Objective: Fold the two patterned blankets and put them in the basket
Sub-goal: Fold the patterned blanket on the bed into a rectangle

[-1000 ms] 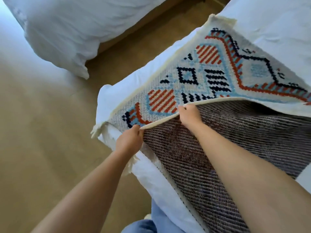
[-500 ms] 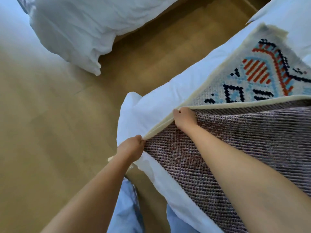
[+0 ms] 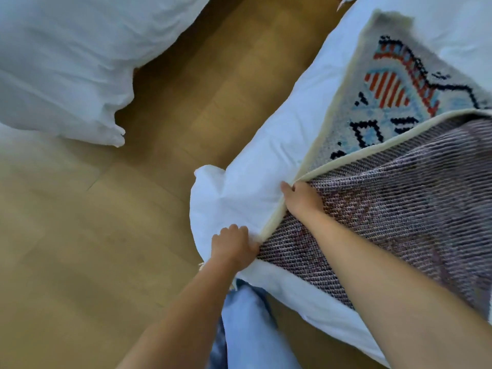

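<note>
White cover: A crumpled white cover (image 3: 66, 62) fills the top left corner. Its tip hangs down toward the floor.
Floor: The floor (image 3: 80, 235) is light brown wood. It lies between the white cover and the bed.
Left hand: The left hand (image 3: 234, 246) is curled up tight. It grips the near corner of the blanket, right at the edge of the bed.
Leg: A leg (image 3: 247, 328) in blue cloth shows just below the left hand, beside the bed.
Bed: The bed (image 3: 253, 182) has a white sheet. Its soft corner pokes out over the floor.
Right hand: The right hand (image 3: 300, 198) holds the cream edge of the blanket, a bit further up than the left hand. The thumb shows. The fingers are hidden by the cloth.
Blanket: The blanket (image 3: 399, 209) lies on the bed, on the right. It is folded over, so its stripy grey and purple back faces up. Past the fold, its front shows red, blue and black shapes. A cream rim runs along the edge.
</note>
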The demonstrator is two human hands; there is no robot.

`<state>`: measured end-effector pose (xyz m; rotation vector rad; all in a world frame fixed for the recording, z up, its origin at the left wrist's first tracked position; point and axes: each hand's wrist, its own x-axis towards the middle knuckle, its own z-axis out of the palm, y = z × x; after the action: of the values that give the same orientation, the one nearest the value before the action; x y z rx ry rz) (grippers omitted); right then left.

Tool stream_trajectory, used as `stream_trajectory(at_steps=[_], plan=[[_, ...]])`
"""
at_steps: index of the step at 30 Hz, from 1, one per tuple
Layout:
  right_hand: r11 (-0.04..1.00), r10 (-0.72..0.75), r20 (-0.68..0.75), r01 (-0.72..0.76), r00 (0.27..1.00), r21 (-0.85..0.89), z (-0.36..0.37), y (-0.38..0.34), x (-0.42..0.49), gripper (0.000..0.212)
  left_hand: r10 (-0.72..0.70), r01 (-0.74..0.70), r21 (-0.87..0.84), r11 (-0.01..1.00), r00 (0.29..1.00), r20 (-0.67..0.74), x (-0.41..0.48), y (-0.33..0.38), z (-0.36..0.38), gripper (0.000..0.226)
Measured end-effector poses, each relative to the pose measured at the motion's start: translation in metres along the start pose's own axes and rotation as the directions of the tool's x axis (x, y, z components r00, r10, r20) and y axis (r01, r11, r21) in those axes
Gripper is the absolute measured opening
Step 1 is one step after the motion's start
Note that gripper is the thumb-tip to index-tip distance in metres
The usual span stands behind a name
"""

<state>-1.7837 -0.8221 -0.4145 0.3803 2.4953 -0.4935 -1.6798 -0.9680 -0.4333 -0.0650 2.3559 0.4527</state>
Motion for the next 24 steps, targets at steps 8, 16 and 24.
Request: stream_trajectory(at_steps=[8, 16, 24], plan=[[0.981, 0.122, 0.029, -0.125, 0.992, 0.151, -0.016, -0.006, 0.016, 0.057, 0.271, -0.269, 0.106, 0.957, 0.963, -0.003, 0.050, 0.051, -0.100, 0.031], [0.949, 0.275, 0.012, -0.273, 0.961, 0.156, -0.057, -0.024, 0.026, 0.037, 0.406, -0.402, 0.306, 0.863, 0.912, 0.055, 0.077, 0.093, -0.174, 0.030], [0.876, 0.417, -0.040, -0.390, 0.908, 0.283, -0.085, -0.026, 0.059, 0.036, 0.543, -0.561, 0.396, 0.727, 0.822, 0.169, 0.132, 0.125, -0.220, 0.028]])
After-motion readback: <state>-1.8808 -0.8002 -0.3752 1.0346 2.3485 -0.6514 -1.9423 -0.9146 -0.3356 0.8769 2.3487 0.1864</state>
